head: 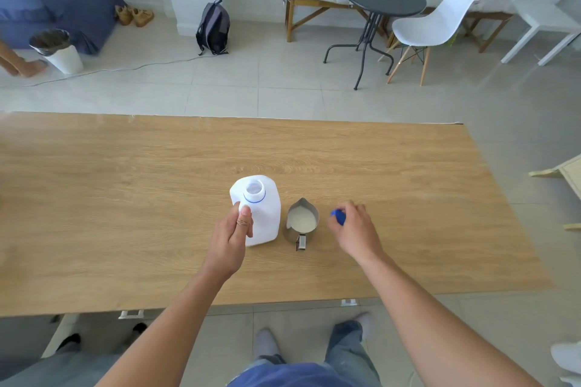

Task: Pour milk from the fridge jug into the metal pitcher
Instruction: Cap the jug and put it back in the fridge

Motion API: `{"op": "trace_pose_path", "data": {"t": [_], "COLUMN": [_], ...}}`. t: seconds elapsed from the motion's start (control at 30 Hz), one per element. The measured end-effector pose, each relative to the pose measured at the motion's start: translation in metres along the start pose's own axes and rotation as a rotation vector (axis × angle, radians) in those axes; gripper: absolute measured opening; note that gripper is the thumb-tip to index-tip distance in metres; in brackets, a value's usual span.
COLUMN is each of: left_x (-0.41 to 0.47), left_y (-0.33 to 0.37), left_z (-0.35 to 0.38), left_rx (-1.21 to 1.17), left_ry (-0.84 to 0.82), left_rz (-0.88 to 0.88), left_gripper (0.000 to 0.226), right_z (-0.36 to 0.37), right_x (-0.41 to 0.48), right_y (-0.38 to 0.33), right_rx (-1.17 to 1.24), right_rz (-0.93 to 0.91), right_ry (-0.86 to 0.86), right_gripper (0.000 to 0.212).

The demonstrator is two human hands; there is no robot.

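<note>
Now upright jug (262,214), mouth upward.

We see a light wood-grain tabletop (157,198) carrying two things near the middle of its near half. A white plastic milk jug (262,214) stands upright with its mouth uncapped. Just to its right stands a small metal pitcher (301,223) holding milk, spout toward the far edge, handle toward the near edge.

Jug (262,214) stands left of pitcher (302,220), seemingly just apart.
</note>
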State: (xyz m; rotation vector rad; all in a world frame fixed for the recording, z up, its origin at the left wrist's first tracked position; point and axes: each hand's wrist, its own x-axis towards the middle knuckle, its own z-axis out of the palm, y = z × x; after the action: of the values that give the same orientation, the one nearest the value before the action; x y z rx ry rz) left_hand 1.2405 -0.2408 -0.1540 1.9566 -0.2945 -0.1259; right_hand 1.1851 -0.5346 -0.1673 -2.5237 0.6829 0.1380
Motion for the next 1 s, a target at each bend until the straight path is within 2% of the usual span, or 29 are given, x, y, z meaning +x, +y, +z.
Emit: {"op": "trace_pose_path", "data": {"t": [0.17, 0.37, 0.5, 0.67, 0.9, 1.0], "left_x": [-0.001, -0.003, -0.006, -0.009, -0.017, -0.017], "left_y": [0.002, 0.006, 0.007, 0.008, 0.01, 0.013], "left_z": [-0.002, -0.001, 0.001, 0.001, 0.003, 0.005], "left_rx": [-0.018, 0.061, 0.057, -0.017, -0.179, -0.23], "left_ry": [-0.008, 0.009, 0.015, 0.025, 0.069, 0.08], "left_rz": [-0.006, 0.028, 0.021, 0.001, -0.076, -0.099], "left_gripper": [0.055, 0.054, 0.058, 0.052, 0.056, 0.056], "right_z": [-0.045, -0.055, -0.046, -0.045, -0.061, -0.065], "right_x": [0.011, -0.006, -0.012, -0.009, -0.006, -0.003], "right_y": [-0.06, -0.135, -0.166, -0.189, -0.188, -0.187], "right_rx": [0.157, 0.168, 0.016, -0.222, -0.287, -0.295], "right_rz": [-0.176, -0.493, -0.622, -0.675, -0.82, -0.841], "right_ry": [0.074, -0.04, -0.095, -0.123, -0.269, -0.295], "right_gripper": [0.033, 0.036, 0.042, 0.046, 0.04, 0.043]}}
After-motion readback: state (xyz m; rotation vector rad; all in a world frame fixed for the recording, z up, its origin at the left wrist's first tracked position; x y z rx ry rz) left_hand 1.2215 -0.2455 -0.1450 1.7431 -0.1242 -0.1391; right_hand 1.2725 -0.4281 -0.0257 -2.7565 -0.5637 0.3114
